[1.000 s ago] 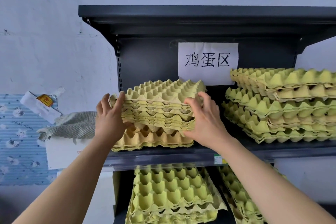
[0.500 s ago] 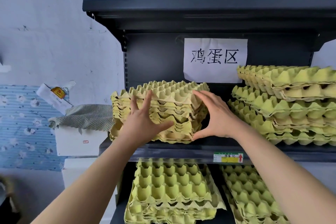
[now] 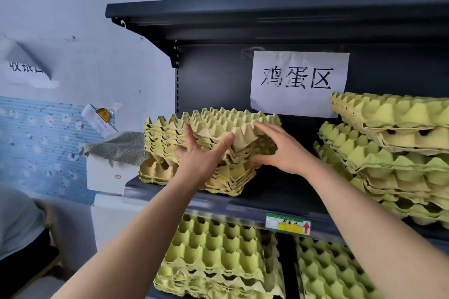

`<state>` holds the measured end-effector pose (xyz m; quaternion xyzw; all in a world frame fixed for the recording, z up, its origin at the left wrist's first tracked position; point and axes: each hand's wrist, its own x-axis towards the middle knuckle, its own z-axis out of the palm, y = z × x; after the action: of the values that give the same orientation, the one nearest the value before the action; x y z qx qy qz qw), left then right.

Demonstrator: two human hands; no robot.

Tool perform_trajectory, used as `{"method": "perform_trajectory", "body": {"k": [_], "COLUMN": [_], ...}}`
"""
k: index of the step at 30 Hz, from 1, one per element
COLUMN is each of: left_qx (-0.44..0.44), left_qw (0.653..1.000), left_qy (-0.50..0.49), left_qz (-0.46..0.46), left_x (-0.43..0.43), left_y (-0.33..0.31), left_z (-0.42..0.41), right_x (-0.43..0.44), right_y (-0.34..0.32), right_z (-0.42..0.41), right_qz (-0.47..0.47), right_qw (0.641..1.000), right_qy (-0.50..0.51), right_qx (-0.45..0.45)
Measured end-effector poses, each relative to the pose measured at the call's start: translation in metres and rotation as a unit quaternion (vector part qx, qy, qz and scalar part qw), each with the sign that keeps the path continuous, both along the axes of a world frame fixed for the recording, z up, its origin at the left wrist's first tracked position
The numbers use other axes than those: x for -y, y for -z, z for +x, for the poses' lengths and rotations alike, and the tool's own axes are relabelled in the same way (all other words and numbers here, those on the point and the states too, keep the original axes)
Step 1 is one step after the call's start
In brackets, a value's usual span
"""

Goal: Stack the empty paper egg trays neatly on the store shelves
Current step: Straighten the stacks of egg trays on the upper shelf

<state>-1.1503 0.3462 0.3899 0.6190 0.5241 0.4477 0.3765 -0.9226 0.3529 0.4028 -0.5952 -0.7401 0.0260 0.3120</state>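
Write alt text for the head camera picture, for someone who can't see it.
A person's left hand and right hand press against a stack of yellow-green paper egg trays on a dark shelf. More trays sit to its right and below; a paper sign hangs behind.

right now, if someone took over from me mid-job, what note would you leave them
Left hand: open, fingers spread, pressing the front of the left stack on the middle shelf.
Right hand: open, fingers on that stack's top right corner, thumb lower on its side.
Done: the trays sit on the shelf; nothing is being carried.
Left: the upper trays sit skewed over the lower ones, so square them up. The right stack also looks uneven.
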Motion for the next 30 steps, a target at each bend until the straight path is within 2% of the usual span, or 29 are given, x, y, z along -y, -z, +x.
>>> {"method": "perform_trajectory", "body": {"k": [5,11,14,17,25,30], "left_qx": [0.058,0.077,0.1,0.08,0.128,0.143], "left_qw": [0.997,0.993,0.991,0.992,0.988,0.987], "left_qy": [-0.037,-0.068,-0.078,-0.086,-0.077,-0.074], "left_qz": [-0.037,-0.053,-0.049,-0.047,-0.041,-0.024], "left_x": [0.012,0.012,0.013,0.01,0.0,-0.004], "left_y": [-0.001,0.002,0.004,0.009,0.019,0.023], "left_z": [0.017,0.022,0.026,0.029,0.03,0.023], "right_x": [-0.011,-0.037,-0.044,-0.05,-0.065,-0.07], "right_y": [0.001,0.005,0.008,0.012,0.016,0.016], "right_z": [0.013,0.031,0.038,0.043,0.039,0.036], "right_qz": [0.005,-0.061,-0.082,-0.098,-0.097,-0.079], "right_qw": [0.999,0.99,0.983,0.973,0.951,0.949], "right_qy": [0.007,0.06,0.046,0.023,0.016,0.027], "right_qx": [-0.046,-0.11,-0.155,-0.209,-0.292,-0.302]}}
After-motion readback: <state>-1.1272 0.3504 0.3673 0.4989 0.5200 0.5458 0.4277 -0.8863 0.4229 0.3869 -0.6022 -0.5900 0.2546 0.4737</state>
